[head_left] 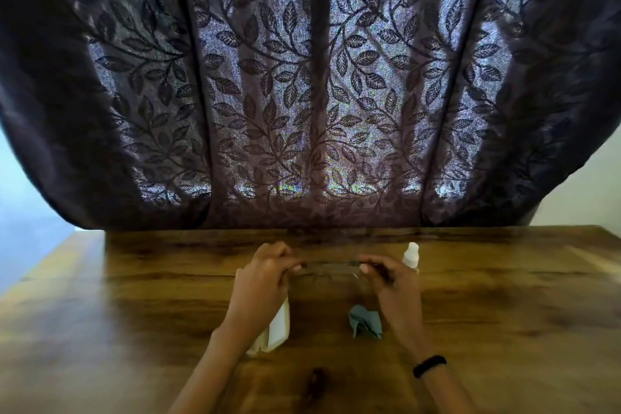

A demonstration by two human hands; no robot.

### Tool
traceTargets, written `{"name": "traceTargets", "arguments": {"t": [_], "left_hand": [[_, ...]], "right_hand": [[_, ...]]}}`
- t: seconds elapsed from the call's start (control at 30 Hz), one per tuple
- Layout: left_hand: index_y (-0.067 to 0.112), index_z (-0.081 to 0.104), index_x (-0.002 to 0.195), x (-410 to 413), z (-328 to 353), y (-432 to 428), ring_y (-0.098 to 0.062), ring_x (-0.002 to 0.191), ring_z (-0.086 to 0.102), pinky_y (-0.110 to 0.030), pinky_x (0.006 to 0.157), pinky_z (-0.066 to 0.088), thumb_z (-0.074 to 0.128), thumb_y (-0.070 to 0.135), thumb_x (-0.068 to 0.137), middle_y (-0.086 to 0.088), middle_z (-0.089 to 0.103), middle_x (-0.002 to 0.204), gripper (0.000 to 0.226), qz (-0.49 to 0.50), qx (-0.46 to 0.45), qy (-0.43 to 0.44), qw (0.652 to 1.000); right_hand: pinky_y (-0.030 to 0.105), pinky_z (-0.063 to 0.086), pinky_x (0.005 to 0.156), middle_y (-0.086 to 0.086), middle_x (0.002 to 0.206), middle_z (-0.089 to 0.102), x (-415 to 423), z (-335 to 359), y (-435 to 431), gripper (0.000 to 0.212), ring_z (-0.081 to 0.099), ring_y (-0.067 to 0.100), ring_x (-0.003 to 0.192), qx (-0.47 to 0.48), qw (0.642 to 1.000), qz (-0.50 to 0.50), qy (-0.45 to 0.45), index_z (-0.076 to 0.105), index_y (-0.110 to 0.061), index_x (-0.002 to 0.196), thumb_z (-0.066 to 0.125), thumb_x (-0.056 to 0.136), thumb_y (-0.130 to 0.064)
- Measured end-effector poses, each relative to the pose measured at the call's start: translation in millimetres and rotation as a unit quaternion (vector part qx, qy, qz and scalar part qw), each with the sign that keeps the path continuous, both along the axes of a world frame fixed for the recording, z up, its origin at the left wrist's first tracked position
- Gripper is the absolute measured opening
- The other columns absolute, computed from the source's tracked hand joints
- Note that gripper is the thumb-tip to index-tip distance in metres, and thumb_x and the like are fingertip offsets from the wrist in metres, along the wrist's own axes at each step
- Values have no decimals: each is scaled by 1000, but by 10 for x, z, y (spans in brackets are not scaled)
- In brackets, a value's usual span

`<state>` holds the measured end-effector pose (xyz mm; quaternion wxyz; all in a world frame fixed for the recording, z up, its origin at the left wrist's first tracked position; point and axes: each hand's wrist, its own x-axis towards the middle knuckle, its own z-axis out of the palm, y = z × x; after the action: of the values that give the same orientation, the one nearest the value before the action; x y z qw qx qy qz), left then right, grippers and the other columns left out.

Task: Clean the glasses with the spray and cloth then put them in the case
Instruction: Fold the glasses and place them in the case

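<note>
Both hands hold a pair of thin-framed clear glasses [331, 267] above the wooden table [134, 296]. My left hand [265, 279] pinches the left end of the frame and my right hand [391, 282] pinches the right end. A small white spray bottle [411, 254] stands upright just behind my right hand. A crumpled grey-green cloth [364, 321] lies on the table below the glasses, between my wrists. A white glasses case [277, 326] sits under my left wrist, partly hidden by it; whether it is open I cannot tell.
A dark leaf-patterned curtain [309, 77] hangs close behind the table's far edge. The table's left edge runs diagonally at the left, with pale floor beyond. A black band [429, 366] is on my right wrist.
</note>
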<state>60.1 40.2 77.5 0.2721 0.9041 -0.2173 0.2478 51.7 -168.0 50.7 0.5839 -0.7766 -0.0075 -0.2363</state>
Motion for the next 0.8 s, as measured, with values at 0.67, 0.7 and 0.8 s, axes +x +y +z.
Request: {"name": "traceTargets", "arguments": {"t": [0.67, 0.7, 0.8], "left_hand": [[13, 70, 103, -165, -278, 557, -22, 101, 65, -27, 80, 55, 56, 32, 79, -10, 70, 108, 33, -84, -499, 394, 768], [10, 69, 103, -188, -288, 574, -23, 102, 65, -26, 78, 56, 57, 29, 79, -11, 69, 109, 33, -80, -525, 391, 752], [3, 63, 107, -245, -316, 605, -27, 101, 65, -31, 79, 57, 56, 13, 79, -17, 66, 112, 30, -60, -569, 392, 720]], "right_hand": [[16, 48, 51, 7, 74, 65, 564, 332, 550, 11, 63, 10, 59, 180, 960, 153, 148, 66, -7, 79, 58, 87, -6], [13, 46, 47, 7, 72, 65, 630, 369, 608, 9, 63, 8, 58, 178, 955, 172, 162, 67, -3, 85, 59, 86, -7], [17, 57, 63, 9, 79, 64, 809, 421, 759, 16, 63, 14, 72, 186, 929, 240, 210, 63, 7, 98, 60, 84, 1]]}}
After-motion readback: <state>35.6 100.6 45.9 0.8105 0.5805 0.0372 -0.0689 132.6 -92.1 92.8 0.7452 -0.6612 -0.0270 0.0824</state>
